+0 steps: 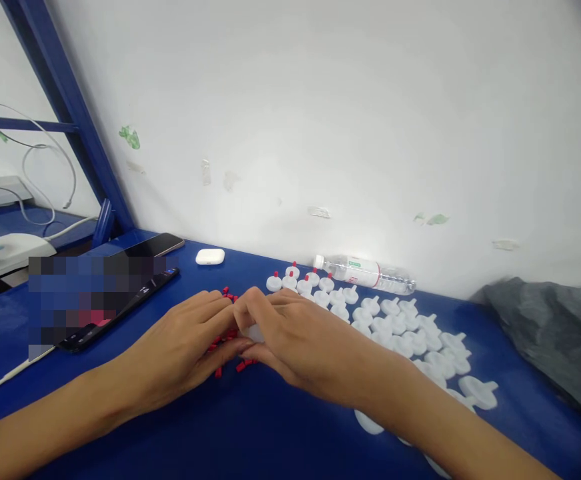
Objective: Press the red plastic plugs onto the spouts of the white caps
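My right hand (295,333) is closed around a white round piece (255,333), mostly hidden by its fingers. My left hand (185,340) meets it fingertip to fingertip. Its fingers are pinched, and what they hold is hidden. Small red caps (219,372) lie loose on the blue table under and around both hands. Behind the right hand stand several white round pieces with red caps (306,285) on their stems. Many more white stemmed pieces without caps (400,325) spread to the right, partly covered by my right forearm.
A clear plastic bottle (365,273) lies against the wall. A white earbud case (210,257) sits at the back. On the left are a dark phone (157,245), a second lit screen (145,293), partly blurred out, and a white cable (15,371). Grey plastic sheeting (550,340) lies right.
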The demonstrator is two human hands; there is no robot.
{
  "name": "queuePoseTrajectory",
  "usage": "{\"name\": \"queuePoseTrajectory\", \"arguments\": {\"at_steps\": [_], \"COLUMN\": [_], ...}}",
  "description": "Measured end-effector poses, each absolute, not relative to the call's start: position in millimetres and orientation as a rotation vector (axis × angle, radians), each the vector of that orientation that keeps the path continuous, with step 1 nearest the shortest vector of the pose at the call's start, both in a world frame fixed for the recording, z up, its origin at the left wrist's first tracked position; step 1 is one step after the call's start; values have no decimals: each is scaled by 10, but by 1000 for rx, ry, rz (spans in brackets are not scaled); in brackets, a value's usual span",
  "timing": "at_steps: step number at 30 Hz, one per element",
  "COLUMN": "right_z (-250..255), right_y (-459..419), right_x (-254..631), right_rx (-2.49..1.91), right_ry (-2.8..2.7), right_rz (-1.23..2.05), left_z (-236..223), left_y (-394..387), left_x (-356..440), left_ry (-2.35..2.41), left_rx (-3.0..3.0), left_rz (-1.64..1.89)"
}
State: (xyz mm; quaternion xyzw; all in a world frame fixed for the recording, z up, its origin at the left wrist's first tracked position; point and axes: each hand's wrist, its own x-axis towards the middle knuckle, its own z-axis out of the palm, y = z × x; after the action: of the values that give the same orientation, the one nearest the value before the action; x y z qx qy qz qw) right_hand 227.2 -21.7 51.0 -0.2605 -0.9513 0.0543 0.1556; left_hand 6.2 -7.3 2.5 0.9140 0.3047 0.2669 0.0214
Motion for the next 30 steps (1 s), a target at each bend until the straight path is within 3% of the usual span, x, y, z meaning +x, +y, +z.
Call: {"name": "queuePoseTrajectory", "arguments": {"at_steps": [5,12,22,30], "right_z": [549,433,267,342], "right_y": [-163,135,227,239], "right_x": [2305,2629,2595,2682], "right_rx": [-812,-993,-914,-1171], "right_ry": [-2711,-2662,-2721,-2612], "right_rz": [291,-60,72,-178], "left_z": [57,167,88,71], "left_y": [-84,-72,-140,-66], "left_x": [85,43,153,106], "left_ry": [922,1368,1267,1274], "left_rx": [2854,2143,2505,2571], "left_rz": [760,986,861,759]}}
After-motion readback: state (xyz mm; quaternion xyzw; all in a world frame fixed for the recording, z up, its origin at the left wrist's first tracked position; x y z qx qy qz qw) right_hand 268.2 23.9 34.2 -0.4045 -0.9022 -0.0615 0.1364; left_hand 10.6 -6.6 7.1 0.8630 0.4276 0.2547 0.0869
